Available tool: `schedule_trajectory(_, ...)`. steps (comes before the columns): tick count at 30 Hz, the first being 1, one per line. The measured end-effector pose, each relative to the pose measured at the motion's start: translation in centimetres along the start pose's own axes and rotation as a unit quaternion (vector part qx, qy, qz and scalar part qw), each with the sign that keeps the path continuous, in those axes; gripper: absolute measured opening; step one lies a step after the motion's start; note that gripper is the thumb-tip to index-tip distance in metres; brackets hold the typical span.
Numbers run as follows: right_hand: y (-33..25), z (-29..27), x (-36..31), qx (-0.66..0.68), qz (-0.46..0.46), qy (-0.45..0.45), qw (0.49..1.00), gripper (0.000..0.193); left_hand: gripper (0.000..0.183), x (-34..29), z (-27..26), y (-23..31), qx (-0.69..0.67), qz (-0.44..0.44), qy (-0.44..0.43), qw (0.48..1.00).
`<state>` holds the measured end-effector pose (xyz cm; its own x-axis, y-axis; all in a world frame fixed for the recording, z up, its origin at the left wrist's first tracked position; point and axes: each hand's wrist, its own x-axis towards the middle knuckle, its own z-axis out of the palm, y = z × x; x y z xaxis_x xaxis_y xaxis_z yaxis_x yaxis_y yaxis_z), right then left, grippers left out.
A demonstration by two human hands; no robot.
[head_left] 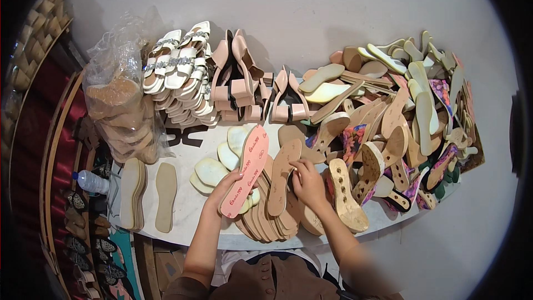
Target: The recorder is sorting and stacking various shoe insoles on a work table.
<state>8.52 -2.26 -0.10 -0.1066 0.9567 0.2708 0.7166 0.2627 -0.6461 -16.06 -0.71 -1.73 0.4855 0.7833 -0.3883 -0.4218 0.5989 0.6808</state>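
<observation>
A pink insole (248, 169) with red print is gripped upright in my left hand (226, 189), with the thumb over its face. Its underside is hidden. My right hand (308, 183) has its bent fingers closed on the right edge of a tan insole (283, 180), which leans over a stack of similar tan insoles (259, 223). Between and behind my hands, several cream insoles (212, 172) lie fanned out. Just right of my right hand lies a wooden-looking shoe sole (345, 200) with holes in it.
White sandals (180, 66) and pink heeled sandals (239, 72) stand at the back beside a plastic bag of soles (119, 100). A large heap of soles and insoles (411, 111) covers the table's right. A stack of insoles (133, 194) and a water bottle (91, 182) are at left.
</observation>
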Motion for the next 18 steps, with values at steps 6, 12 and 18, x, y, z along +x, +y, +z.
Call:
schedule_trajectory(6,-1.3,3.0,-2.7,-0.018,0.099,-0.057,0.993,0.050,0.049,-0.3,0.9,-1.0,-0.013,0.028,0.054,0.998)
schedule_trajectory(12,-2.4,3.7,-2.1,0.326,0.109,-0.056,0.937,0.042,0.070,-0.9,4.5,-2.9,0.556,0.276,0.248,0.744)
schedule_trajectory(18,-3.9,5.1,-0.5,0.464,0.159,-0.048,0.870,0.040,0.077,-2.4,5.9,-2.9,0.566,0.277,0.277,0.726)
